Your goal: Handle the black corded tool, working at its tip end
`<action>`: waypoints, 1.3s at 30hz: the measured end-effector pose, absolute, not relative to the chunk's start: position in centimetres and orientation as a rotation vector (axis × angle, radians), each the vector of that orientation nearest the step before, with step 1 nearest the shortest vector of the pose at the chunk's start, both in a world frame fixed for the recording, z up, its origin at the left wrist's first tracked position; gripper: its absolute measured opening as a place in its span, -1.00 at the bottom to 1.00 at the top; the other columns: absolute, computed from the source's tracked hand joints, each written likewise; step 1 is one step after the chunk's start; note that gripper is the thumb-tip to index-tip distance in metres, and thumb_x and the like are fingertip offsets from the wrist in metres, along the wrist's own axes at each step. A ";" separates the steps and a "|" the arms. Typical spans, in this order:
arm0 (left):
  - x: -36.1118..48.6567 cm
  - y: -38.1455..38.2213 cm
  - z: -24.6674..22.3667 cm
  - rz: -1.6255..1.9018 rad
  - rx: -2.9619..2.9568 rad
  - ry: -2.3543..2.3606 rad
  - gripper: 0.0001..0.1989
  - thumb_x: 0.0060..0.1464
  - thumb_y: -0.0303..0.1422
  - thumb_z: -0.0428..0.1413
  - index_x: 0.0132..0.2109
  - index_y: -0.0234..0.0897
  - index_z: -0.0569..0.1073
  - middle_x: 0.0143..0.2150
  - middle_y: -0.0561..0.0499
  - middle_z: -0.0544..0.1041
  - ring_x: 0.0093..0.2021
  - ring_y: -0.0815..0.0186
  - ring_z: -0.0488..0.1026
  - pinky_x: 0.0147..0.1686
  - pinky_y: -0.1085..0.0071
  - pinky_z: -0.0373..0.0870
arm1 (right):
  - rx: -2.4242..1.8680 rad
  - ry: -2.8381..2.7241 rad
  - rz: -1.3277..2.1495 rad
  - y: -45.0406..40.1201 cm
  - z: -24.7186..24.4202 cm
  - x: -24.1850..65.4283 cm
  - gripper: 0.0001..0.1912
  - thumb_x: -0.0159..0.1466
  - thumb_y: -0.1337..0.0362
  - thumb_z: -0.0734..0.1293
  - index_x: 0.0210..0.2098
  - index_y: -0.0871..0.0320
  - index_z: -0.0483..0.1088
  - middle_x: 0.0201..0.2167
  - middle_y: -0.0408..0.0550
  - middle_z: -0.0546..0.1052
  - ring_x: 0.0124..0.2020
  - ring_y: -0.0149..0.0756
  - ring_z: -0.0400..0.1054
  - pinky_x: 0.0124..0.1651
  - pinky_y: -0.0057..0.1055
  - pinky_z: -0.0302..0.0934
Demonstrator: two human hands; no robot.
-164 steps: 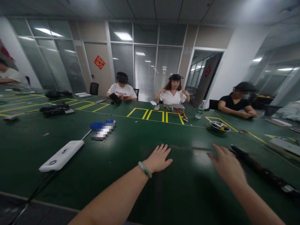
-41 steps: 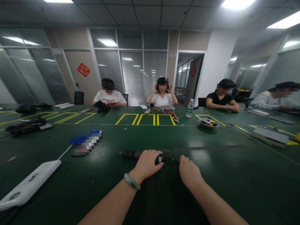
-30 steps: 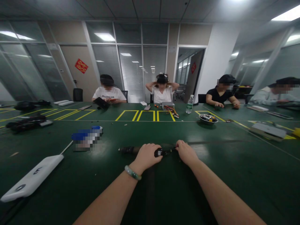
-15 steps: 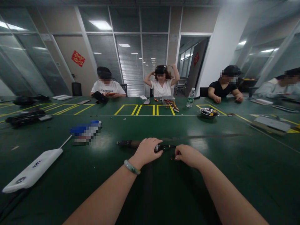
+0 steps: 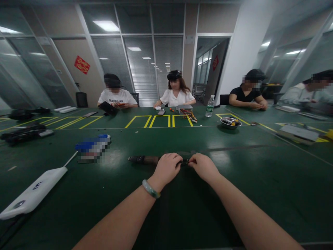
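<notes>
A dark cylindrical tool [image 5: 143,159] lies sideways on the green table [image 5: 117,201], its narrow tip pointing left. My left hand [image 5: 168,166], with a jade-coloured bangle on the wrist, is wrapped over the tool's right end. Just to the right, the fingertips of my right hand [image 5: 204,166] are pinched together at a small dark part by that end. This part is too small to make out, and my left fingers cover some of the tool.
A white power bank [image 5: 33,191] lies at left, near a blue-and-white packet [image 5: 93,147]. Farther back are a metal bowl [image 5: 231,123] of small items, a water bottle [image 5: 210,107], wires [image 5: 188,114] and a grey box [image 5: 298,133]. Several people sit across the table.
My right hand has moved up and left, closer to my left hand, whose fingers have curled in more. The person opposite has lowered both arms from the head to the table.
</notes>
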State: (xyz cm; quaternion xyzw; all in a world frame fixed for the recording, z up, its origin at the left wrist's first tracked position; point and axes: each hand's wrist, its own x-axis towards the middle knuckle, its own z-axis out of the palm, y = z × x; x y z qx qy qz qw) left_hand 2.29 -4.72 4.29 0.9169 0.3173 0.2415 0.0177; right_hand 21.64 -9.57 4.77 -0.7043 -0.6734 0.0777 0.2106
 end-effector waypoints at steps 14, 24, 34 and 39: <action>0.3 -3.2 4.8 0.630 2.819 0.890 -0.87 0.11 -0.39 0.14 -0.16 -0.12 0.48 -0.15 0.08 0.51 -0.12 0.24 0.41 -0.07 0.29 0.28 | -1.773 -1.995 0.201 -9.5 4.0 20.4 -0.91 0.27 0.29 0.34 -0.28 0.05 0.52 -0.25 -0.14 0.51 -0.21 -0.34 0.38 -0.12 -0.43 0.17; 0.2 -3.5 5.2 0.620 2.789 0.913 -0.89 0.16 -0.34 0.10 -0.16 -0.13 0.50 -0.12 0.06 0.51 -0.11 0.26 0.41 -0.04 0.29 0.31 | -1.926 -1.921 0.518 -9.8 5.1 21.2 -0.87 0.20 0.29 0.39 -0.25 0.07 0.56 -0.30 -0.14 0.58 -0.26 -0.33 0.43 -0.20 -0.46 0.18; -0.1 -3.8 5.6 0.582 2.789 0.875 -0.89 0.17 -0.34 0.11 -0.18 -0.12 0.53 -0.14 0.09 0.54 -0.10 0.29 0.43 -0.01 0.33 0.30 | -1.833 -1.999 0.337 -9.9 4.9 20.2 -0.87 0.21 0.23 0.36 -0.29 0.09 0.55 -0.29 -0.11 0.55 -0.30 -0.35 0.40 -0.23 -0.46 0.19; 0.0 -3.8 5.3 0.584 2.799 0.866 -0.88 0.18 -0.33 0.11 -0.16 -0.12 0.53 -0.13 0.07 0.53 -0.08 0.28 0.43 0.01 0.32 0.29 | -1.765 -2.027 0.288 -9.9 4.4 19.7 -0.88 0.21 0.26 0.35 -0.32 0.09 0.55 -0.33 -0.12 0.53 -0.33 -0.36 0.38 -0.26 -0.47 0.17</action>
